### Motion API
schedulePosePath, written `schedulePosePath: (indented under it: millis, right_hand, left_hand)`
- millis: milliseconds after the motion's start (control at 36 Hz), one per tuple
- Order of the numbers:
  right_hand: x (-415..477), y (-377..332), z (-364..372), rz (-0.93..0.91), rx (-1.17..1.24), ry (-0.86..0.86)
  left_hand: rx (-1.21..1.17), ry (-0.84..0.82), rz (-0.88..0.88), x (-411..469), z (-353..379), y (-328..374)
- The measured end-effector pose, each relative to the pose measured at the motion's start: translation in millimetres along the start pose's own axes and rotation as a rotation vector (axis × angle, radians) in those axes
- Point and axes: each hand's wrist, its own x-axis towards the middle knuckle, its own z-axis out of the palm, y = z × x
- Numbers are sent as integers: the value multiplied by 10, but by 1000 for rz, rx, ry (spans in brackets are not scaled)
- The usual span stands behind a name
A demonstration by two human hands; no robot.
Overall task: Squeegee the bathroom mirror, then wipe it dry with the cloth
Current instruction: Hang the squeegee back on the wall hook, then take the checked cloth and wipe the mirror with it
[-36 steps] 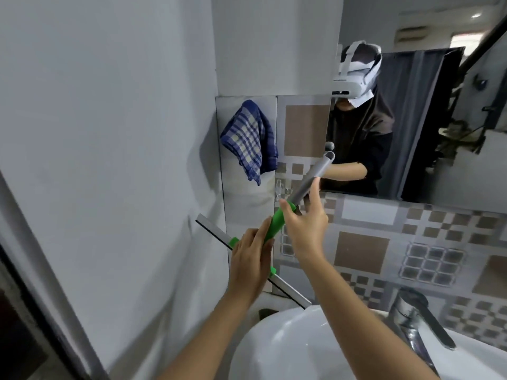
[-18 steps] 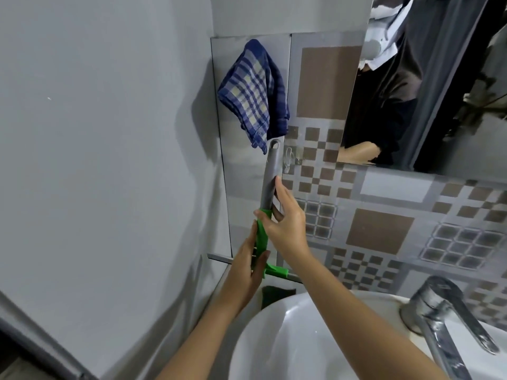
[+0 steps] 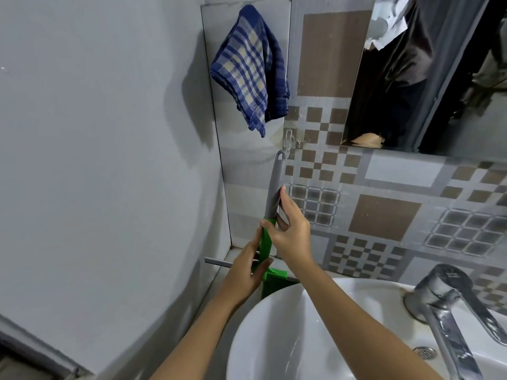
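Note:
The squeegee [image 3: 275, 187] stands upright against the tiled wall, grey handle up, green neck and blade down behind the basin. The hole at its handle tip sits just under a small clear wall hook [image 3: 288, 138]. My right hand [image 3: 290, 234] grips the grey handle where it meets the green part. My left hand [image 3: 247, 272] holds the green neck lower down, near the blade. A blue checked cloth [image 3: 251, 67] hangs on the wall above. The mirror [image 3: 439, 78] is at the upper right, reflecting a person in dark clothing.
A white wash basin [image 3: 274, 338] fills the lower middle, with a chrome tap [image 3: 455, 305] at its right. A plain grey wall [image 3: 96, 160] closes in on the left. Patterned brown and grey tiles [image 3: 384, 220] cover the wall under the mirror.
The squeegee has swung from a slant to upright and its handle tip has risen toward the hook. The view has tilted down and closer to the corner.

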Motion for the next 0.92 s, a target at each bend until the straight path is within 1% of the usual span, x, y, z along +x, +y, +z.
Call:
schedulePosePath:
  millis: [194,333,500,639,750,806,833,917]
  right_hand:
    - [85,92,-61,-21,-42,-5]
    - [138,167,-118,-18,-60,-9]
    - [198,276,-116,-6,-62,-21]
    - [245,337,-101,-43,-104,-9]
    - [243,343,-139,-78,-173,34]
    - [247,303,-192,-129,-226,82]
    - [254,265,-220,-151,-220,104]
    - [331,32,-287,-187,-169,148]
  left_hand:
    - [18,0,-13,114,53,6]
    - [40,-38,5,195,118,-28]
    - [-9,6,-22,280,208,-142]
    - [-47,25,-34,359,219,-244]
    - [-12,40,4,354,150,-243]
    - [-21,94,45,360,50,-160]
    - [-28,159,79,381,-29,-86]
    - [-1,489,245,529,-369,278]
